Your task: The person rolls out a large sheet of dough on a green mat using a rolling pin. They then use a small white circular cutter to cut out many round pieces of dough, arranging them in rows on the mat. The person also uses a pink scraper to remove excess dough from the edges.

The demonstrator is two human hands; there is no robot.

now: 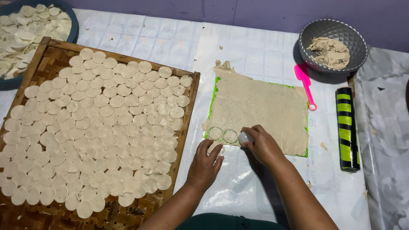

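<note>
A flat sheet of beige dough lies on a green mat on the white plastic sheet. Two round cuts show in its near left corner. My right hand presses a small round clear cutter into the dough just right of those cuts. My left hand rests flat, fingers together, on the plastic just below the dough's near left corner and holds nothing.
A woven bamboo tray covered with several dough discs lies at left. A dark basin of more discs sits far left. A grey bowl with dough, a pink spatula and a green-black striped roller lie at right.
</note>
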